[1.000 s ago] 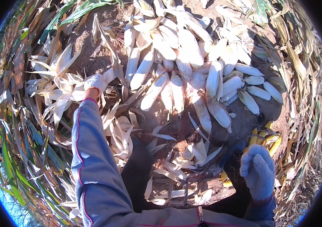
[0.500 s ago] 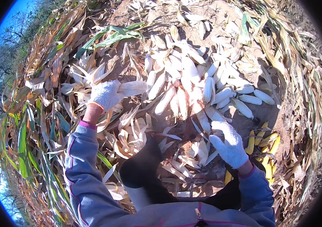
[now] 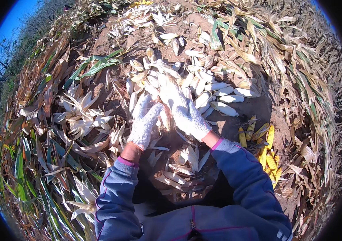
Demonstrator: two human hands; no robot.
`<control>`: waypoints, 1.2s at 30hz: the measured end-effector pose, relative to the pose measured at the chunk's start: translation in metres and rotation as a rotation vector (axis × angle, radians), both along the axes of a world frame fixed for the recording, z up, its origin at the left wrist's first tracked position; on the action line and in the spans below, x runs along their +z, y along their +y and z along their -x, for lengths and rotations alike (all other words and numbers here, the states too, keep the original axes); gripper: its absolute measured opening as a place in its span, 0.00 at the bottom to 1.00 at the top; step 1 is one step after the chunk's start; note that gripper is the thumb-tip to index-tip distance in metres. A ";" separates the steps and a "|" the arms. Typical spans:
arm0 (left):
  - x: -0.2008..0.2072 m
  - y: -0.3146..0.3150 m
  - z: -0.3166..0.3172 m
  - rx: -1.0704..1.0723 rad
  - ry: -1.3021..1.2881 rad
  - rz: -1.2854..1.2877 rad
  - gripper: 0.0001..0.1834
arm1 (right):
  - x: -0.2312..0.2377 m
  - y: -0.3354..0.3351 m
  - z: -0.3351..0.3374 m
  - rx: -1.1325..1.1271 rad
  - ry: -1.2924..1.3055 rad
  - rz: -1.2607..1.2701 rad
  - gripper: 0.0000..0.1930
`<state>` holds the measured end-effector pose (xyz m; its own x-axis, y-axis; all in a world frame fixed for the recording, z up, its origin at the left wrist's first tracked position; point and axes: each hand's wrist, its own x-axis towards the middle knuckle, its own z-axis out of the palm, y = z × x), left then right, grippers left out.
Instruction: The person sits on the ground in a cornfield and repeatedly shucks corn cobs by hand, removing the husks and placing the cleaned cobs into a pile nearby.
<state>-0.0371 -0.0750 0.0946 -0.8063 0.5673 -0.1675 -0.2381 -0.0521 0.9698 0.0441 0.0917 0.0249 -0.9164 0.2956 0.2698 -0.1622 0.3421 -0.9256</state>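
Observation:
Both my hands wear white knitted gloves and are close together at the near edge of a heap of corn ears in pale husks. My left hand is open, its thumb apart from its fingers and nothing in its grasp. Just to its right, my right hand has thumb and fingers around the lower end of a husked-over ear of corn. Strong glare blurs that ear's outline, and part of the grip is hard to make out.
Bare yellow cobs lie on the ground to the right. Loose stripped husks are scattered at the left, with more husks between my legs. Dry corn stalks bank up along the right side, and greener stalks along the left.
My left hand has come in from the left and no longer holds the pale husk piece. My right hand has moved up and left onto an ear at the heap. The view has shifted.

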 end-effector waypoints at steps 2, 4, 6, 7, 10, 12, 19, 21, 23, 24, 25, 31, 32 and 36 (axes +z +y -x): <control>-0.042 -0.001 0.000 -0.201 0.420 0.019 0.28 | 0.015 -0.011 -0.002 -0.076 0.097 -0.118 0.28; -0.075 0.026 -0.002 -0.200 0.521 -0.013 0.22 | 0.002 -0.003 -0.002 -0.115 0.078 -0.267 0.27; -0.085 0.041 -0.011 -0.008 -0.185 -0.228 0.16 | 0.004 0.012 -0.002 -0.098 0.107 -0.382 0.20; -0.084 0.044 -0.008 -0.039 -0.111 -0.262 0.16 | 0.008 0.017 0.000 -0.086 0.125 -0.437 0.17; -0.050 0.042 -0.010 -0.142 0.080 0.043 0.21 | 0.052 0.016 0.004 -0.200 -0.098 0.205 0.20; -0.021 0.045 -0.022 -0.114 0.298 0.130 0.25 | 0.060 0.019 0.006 -0.175 -0.060 0.254 0.21; -0.030 0.045 -0.019 -0.126 0.511 0.193 0.33 | 0.045 0.048 0.009 -0.123 -0.105 -0.001 0.17; -0.037 0.047 -0.017 -0.117 0.557 0.274 0.31 | 0.049 0.048 0.008 -0.148 -0.065 -0.100 0.15; -0.046 0.048 -0.019 -0.081 0.545 0.209 0.30 | 0.051 0.045 0.006 -0.185 0.056 -0.222 0.14; -0.045 0.048 -0.020 -0.066 0.542 0.179 0.30 | 0.051 0.044 0.007 -0.220 0.113 -0.295 0.12; -0.042 0.049 -0.020 -0.072 0.571 0.197 0.30 | 0.052 0.044 0.007 -0.239 0.110 -0.310 0.12; -0.039 0.049 -0.023 -0.066 0.669 0.308 0.34 | 0.051 0.034 0.007 -0.387 -0.042 -0.160 0.12; -0.047 0.049 -0.022 -0.043 0.681 0.315 0.34 | 0.052 0.032 0.007 -0.397 -0.040 -0.137 0.12; -0.065 0.054 -0.017 -0.025 0.659 0.276 0.34 | 0.031 0.040 0.009 -0.359 0.005 -0.222 0.10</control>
<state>-0.0200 -0.0215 0.0293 -0.7764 0.5943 0.2098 0.4042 0.2140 0.8893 0.0351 0.1312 0.0559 -0.7645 0.5298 0.3672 -0.0010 0.5687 -0.8226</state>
